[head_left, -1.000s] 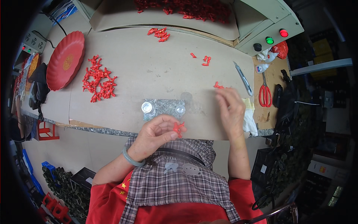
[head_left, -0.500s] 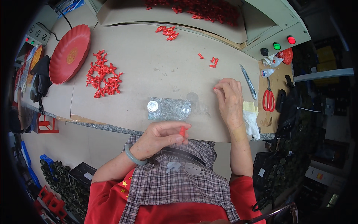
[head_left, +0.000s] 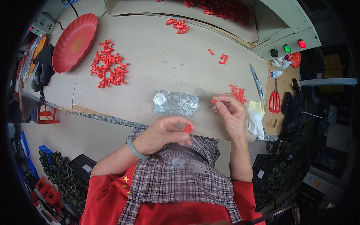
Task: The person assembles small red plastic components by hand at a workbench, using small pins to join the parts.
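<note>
My left hand point(head_left: 168, 132) is closed in a pinch just past the table's front edge, holding a small red figure piece point(head_left: 187, 128) upright between thumb and fingers. To the right, my right hand point(head_left: 231, 113) pinches a tiny red piece point(head_left: 213, 101) at its fingertips. Beside that hand lies a small pile of slim red pieces point(head_left: 238, 93). Between and beyond the hands sits a speckled grey stone slab point(head_left: 176, 103) carrying two small round clear glass dishes, a larger one point(head_left: 160, 99) on the left and a smaller one point(head_left: 193, 105) on the right.
A cluster of red figures point(head_left: 109, 67) and a scalloped red tray point(head_left: 75, 45) are at left. More red pieces point(head_left: 178, 25) lie farther back. On the right are a utility knife point(head_left: 256, 81), a folded white cloth point(head_left: 256, 122), red-handled scissors point(head_left: 275, 102) and a small white bottle point(head_left: 275, 74).
My right hand has come down and slightly left with its tiny red piece, uncovering the pile beside it. The left hand stays nearly in place. The whole view has shifted a little.
</note>
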`<state>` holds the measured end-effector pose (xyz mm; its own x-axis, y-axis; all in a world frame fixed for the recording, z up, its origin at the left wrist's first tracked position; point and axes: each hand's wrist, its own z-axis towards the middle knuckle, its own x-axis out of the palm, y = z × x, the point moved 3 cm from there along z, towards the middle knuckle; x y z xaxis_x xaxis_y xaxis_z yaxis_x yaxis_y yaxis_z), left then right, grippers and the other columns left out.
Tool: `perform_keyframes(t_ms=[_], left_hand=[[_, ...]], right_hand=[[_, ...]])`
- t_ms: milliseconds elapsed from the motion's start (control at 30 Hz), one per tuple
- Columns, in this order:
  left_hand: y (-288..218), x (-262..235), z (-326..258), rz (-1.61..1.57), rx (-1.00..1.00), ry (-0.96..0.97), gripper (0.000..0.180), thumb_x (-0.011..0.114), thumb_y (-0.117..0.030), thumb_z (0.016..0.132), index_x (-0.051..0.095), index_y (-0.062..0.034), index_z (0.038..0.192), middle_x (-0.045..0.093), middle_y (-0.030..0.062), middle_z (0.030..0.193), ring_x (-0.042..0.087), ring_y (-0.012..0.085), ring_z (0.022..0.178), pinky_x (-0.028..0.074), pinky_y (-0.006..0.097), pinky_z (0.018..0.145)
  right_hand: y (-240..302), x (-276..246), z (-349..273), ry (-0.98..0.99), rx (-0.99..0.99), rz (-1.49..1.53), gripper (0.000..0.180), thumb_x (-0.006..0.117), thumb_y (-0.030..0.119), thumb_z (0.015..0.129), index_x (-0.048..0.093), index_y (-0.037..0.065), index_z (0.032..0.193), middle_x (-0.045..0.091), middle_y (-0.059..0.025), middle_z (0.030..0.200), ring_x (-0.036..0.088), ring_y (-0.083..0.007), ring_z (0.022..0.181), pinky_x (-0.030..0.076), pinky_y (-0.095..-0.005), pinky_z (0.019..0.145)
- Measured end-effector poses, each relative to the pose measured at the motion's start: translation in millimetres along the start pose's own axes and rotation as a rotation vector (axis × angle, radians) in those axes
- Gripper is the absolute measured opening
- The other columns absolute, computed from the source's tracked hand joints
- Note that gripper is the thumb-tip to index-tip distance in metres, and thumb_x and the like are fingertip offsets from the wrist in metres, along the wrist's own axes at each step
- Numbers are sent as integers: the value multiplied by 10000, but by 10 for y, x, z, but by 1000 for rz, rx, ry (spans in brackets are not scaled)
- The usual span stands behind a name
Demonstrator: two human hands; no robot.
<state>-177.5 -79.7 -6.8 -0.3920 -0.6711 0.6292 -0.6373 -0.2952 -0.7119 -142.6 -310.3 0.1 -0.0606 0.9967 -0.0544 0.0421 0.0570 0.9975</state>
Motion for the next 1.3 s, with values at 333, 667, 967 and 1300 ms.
perform_keyframes(t_ms=[333, 667, 967, 1300], left_hand=[[-10, -11, -29, 21, -65, 13, 272, 691, -120, 950, 629, -24, 1196, 659, 35, 1004, 654, 108, 858, 502, 232, 718], [16, -15, -23, 37, 31, 14, 307, 632, -99, 987, 627, -10, 1281, 692, 87, 1083, 667, 119, 918, 542, 246, 811], [17, -35, -21, 50, 19, 59, 336, 561, -55, 1011, 570, 19, 1338, 643, 66, 1097, 635, 117, 970, 530, 268, 883], [40, -54, -16, 79, -1, 50, 365, 610, -41, 984, 560, 6, 1343, 656, 45, 1039, 639, 109, 939, 535, 258, 855]], right_hand=[[-70, 177, -44, 1, 39, 20, 150, 669, -60, 910, 690, -21, 1053, 688, -34, 993, 660, -98, 874, 519, -226, 792], [182, 347, -59, 41, -315, -581, 193, 685, -88, 821, 730, 41, 957, 671, -79, 937, 673, -183, 806, 537, -299, 656], [217, 382, -30, 54, -357, -630, 196, 700, -86, 796, 722, 25, 955, 673, -103, 960, 686, -250, 831, 555, -343, 688], [192, 374, -15, 123, -425, -681, 240, 696, -106, 762, 725, 15, 967, 669, -110, 957, 684, -265, 854, 560, -349, 705]])
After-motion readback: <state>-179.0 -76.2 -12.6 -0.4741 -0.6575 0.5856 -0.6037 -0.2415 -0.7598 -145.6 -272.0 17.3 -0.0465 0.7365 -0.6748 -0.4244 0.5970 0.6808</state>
